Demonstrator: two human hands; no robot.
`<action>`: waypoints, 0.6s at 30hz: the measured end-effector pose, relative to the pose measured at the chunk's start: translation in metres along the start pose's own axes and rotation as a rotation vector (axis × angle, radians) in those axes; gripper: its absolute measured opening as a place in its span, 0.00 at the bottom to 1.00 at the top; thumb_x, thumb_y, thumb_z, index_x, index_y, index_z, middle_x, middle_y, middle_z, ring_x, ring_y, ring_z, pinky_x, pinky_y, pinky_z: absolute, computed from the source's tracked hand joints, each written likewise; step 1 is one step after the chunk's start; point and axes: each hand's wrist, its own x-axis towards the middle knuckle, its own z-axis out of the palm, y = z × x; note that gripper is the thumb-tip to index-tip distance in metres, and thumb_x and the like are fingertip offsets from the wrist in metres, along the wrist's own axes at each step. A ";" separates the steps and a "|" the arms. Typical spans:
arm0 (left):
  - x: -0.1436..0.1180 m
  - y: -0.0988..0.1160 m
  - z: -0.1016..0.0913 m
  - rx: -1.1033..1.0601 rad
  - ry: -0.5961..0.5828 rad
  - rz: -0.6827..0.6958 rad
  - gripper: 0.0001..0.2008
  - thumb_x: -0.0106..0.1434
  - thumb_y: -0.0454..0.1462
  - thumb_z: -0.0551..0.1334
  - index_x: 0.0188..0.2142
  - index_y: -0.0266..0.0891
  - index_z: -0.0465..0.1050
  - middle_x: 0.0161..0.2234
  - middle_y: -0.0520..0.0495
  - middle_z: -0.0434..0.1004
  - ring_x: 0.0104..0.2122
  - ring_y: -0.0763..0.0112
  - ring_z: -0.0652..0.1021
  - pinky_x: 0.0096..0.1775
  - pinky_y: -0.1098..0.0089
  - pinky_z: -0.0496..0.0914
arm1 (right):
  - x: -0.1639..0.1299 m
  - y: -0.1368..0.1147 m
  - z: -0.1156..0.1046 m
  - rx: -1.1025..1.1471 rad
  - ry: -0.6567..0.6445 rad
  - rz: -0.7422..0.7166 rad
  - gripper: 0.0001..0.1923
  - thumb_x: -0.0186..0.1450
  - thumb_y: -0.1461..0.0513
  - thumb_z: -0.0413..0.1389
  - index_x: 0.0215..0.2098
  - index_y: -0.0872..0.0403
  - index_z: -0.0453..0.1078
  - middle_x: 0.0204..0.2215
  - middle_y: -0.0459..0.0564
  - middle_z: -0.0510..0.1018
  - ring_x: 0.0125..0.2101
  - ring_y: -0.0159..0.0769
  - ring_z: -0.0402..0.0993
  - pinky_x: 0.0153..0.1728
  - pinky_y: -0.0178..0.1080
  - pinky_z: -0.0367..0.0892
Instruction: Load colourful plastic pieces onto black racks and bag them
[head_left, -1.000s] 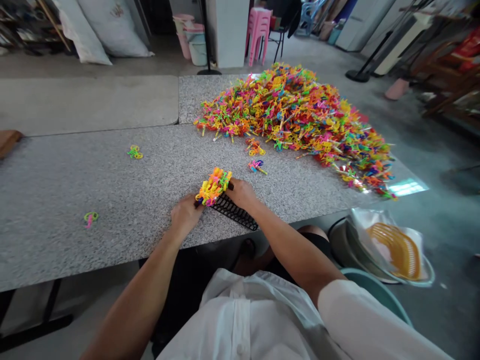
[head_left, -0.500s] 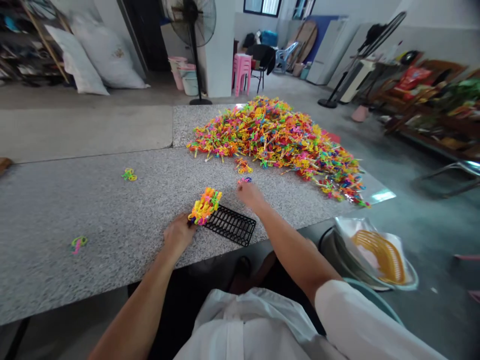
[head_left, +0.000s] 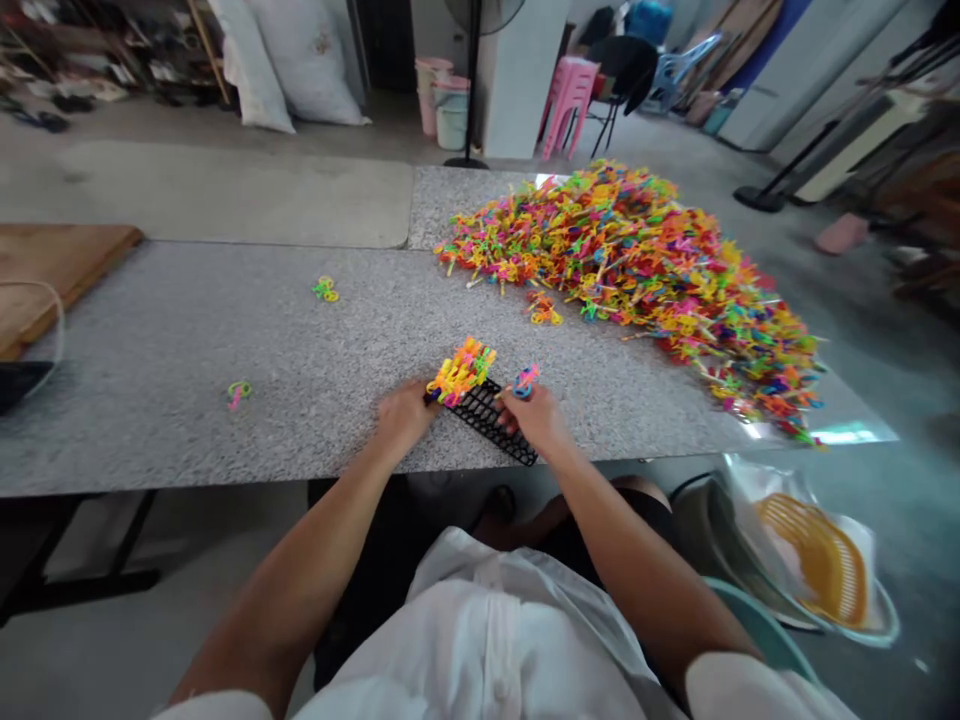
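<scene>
On the speckled stone tabletop (head_left: 360, 350), near its front edge, lies a black plastic grid rack (head_left: 489, 420). My left hand (head_left: 403, 415) is closed on the rack's left end. Bright yellow, orange and pink small plastic pieces (head_left: 461, 370) stand packed in the holes at that end, while the right part of the grid is bare. My right hand (head_left: 540, 420) pinches a small pink and blue plastic piece (head_left: 526, 378) just over the rack's right half. Its fingers partly hide the grid. What the pieces are exactly, I cannot tell.
A large heap of the same colourful pieces (head_left: 637, 260) covers the table's back right. Stray pieces lie left (head_left: 325, 289) and front left (head_left: 239, 393). A wooden board (head_left: 67, 265) sits at far left. Below the right edge stand tubs with a yellow basket (head_left: 817, 555).
My right hand has come from near the heap toward the rack, bringing the pink and blue piece. My left hand still holds the rack. The whole view has swung left.
</scene>
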 end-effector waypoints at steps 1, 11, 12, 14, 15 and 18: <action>-0.001 0.001 -0.001 0.002 -0.002 0.001 0.14 0.72 0.44 0.62 0.51 0.43 0.83 0.50 0.42 0.84 0.54 0.56 0.82 0.51 0.65 0.74 | -0.010 0.000 0.014 0.044 -0.043 0.006 0.08 0.73 0.60 0.54 0.44 0.54 0.74 0.39 0.53 0.87 0.27 0.34 0.82 0.23 0.31 0.70; -0.005 -0.003 0.003 -0.053 0.019 0.065 0.16 0.72 0.42 0.63 0.56 0.46 0.83 0.50 0.43 0.84 0.52 0.55 0.82 0.51 0.64 0.73 | -0.020 -0.009 0.054 -0.534 0.067 -0.216 0.12 0.71 0.63 0.59 0.52 0.54 0.77 0.43 0.56 0.87 0.45 0.45 0.84 0.45 0.37 0.71; -0.005 -0.003 0.004 -0.060 0.026 0.071 0.16 0.72 0.42 0.63 0.55 0.46 0.83 0.49 0.43 0.84 0.52 0.55 0.82 0.50 0.63 0.73 | -0.020 -0.010 0.054 -0.568 0.068 -0.226 0.13 0.71 0.63 0.59 0.52 0.54 0.77 0.43 0.57 0.87 0.46 0.45 0.84 0.46 0.37 0.70; -0.005 -0.004 0.005 -0.067 0.037 0.069 0.15 0.72 0.42 0.63 0.54 0.46 0.83 0.49 0.43 0.84 0.51 0.55 0.82 0.50 0.64 0.73 | -0.021 -0.010 0.055 -0.624 0.069 -0.230 0.13 0.72 0.62 0.59 0.53 0.56 0.77 0.43 0.58 0.87 0.46 0.46 0.84 0.46 0.38 0.70; -0.005 -0.004 0.006 -0.068 0.036 0.065 0.15 0.72 0.42 0.63 0.53 0.46 0.83 0.48 0.43 0.84 0.51 0.55 0.82 0.50 0.64 0.73 | -0.022 -0.011 0.056 -0.645 0.068 -0.227 0.13 0.72 0.62 0.59 0.53 0.56 0.76 0.43 0.58 0.87 0.46 0.46 0.84 0.46 0.38 0.69; -0.005 -0.004 0.005 -0.066 0.023 0.054 0.15 0.72 0.43 0.62 0.53 0.44 0.83 0.49 0.42 0.84 0.52 0.55 0.82 0.50 0.64 0.73 | -0.023 -0.012 0.059 -0.686 0.064 -0.208 0.13 0.74 0.61 0.58 0.54 0.56 0.76 0.44 0.58 0.87 0.45 0.46 0.84 0.45 0.38 0.69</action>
